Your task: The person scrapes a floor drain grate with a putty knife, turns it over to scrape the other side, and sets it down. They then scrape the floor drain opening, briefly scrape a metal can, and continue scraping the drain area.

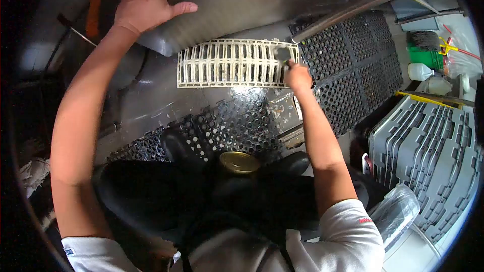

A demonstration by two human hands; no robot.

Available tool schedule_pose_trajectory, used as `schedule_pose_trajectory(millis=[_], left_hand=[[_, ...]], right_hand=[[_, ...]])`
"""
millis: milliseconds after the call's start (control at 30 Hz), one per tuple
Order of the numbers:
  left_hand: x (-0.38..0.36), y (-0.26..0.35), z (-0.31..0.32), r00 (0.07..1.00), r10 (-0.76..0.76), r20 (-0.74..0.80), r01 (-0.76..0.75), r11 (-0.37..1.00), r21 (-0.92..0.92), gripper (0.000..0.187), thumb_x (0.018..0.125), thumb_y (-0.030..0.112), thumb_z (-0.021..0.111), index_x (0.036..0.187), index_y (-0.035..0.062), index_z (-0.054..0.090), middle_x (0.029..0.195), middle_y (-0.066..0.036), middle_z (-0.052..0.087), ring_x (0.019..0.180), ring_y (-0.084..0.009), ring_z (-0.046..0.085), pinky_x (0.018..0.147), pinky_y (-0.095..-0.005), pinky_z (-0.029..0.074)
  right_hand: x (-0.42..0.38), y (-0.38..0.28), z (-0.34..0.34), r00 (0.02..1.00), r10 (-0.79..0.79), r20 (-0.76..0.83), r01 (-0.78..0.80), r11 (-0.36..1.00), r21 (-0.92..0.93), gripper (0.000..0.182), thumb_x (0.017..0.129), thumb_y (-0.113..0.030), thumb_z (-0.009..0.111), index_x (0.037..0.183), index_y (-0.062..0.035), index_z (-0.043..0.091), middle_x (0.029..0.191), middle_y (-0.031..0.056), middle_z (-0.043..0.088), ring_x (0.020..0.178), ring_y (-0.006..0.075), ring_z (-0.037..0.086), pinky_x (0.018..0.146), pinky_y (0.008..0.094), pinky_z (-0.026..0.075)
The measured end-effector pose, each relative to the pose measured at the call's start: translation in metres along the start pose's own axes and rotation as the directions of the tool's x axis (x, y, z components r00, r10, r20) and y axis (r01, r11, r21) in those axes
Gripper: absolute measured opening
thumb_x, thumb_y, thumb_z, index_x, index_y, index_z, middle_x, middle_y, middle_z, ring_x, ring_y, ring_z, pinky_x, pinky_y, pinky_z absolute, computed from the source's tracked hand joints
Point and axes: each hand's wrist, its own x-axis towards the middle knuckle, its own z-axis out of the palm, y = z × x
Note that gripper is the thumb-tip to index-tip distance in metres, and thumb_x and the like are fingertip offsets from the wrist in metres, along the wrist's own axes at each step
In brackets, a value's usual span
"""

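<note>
A cream slatted grate (237, 62) lies on the grey floor in the upper middle. My right hand (299, 76) is closed round the handle of a scraper-like tool (283, 54), whose flat head is over the grate's right end; the head is slightly blurred. My left hand (146, 1) is at the upper left with its fingers spread, against or just over a dark metal surface (237, 5). It holds nothing.
Black perforated mats (348, 65) cover floor to the right and below the grate. A round gold tin (239, 162) is between my legs. Stacked grey crates (428, 156), a white jug (419, 71) and a green container (426, 58) are at the right.
</note>
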Motion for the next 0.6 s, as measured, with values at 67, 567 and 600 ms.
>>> schedule_pose_trajectory(millis=[67, 567, 600], left_hand=[[0.0, 0.003, -0.001, 1.0, -0.016, 0.027, 0.015, 0.999, 0.029, 0.139, 0.059, 0.082, 0.071, 0.159, 0.0146, 0.004, 0.159, -0.031, 0.012, 0.148, -0.05, 0.008, 0.117, -0.0661, 0.006], [-0.006, 0.007, 0.004, 0.996, 0.004, -0.086, -0.008, 0.999, -0.041, 0.135, 0.061, 0.076, 0.074, 0.16, 0.0168, 0.003, 0.16, -0.03, 0.011, 0.149, -0.0471, 0.006, 0.119, -0.0637, 0.005], [-0.004, 0.007, 0.0, 0.999, -0.023, -0.042, 0.021, 0.999, -0.03, 0.135, 0.062, 0.076, 0.074, 0.16, 0.0171, 0.003, 0.161, -0.029, 0.01, 0.149, -0.0471, 0.006, 0.119, -0.0636, 0.005]], right_hand=[[-0.021, -0.023, -0.009, 0.994, -0.111, 0.026, 0.111, 0.994, -0.023, 0.037, 0.088, -0.021, 0.054, 0.123, -0.018, 0.064, 0.111, 0.0226, 0.069, 0.104, 0.0388, 0.068, 0.09, 0.0478, 0.054], [-0.015, -0.061, -0.029, 0.988, -0.041, 0.15, 0.06, 0.99, -0.126, 0.034, 0.085, -0.018, 0.056, 0.112, -0.002, 0.068, 0.113, 0.0234, 0.069, 0.107, 0.0377, 0.067, 0.093, 0.0445, 0.054], [-0.01, -0.066, -0.026, 0.99, -0.043, 0.138, 0.056, 0.994, -0.092, 0.032, 0.086, -0.018, 0.056, 0.111, -0.0029, 0.069, 0.115, 0.0222, 0.069, 0.107, 0.0366, 0.067, 0.092, 0.0441, 0.054]])
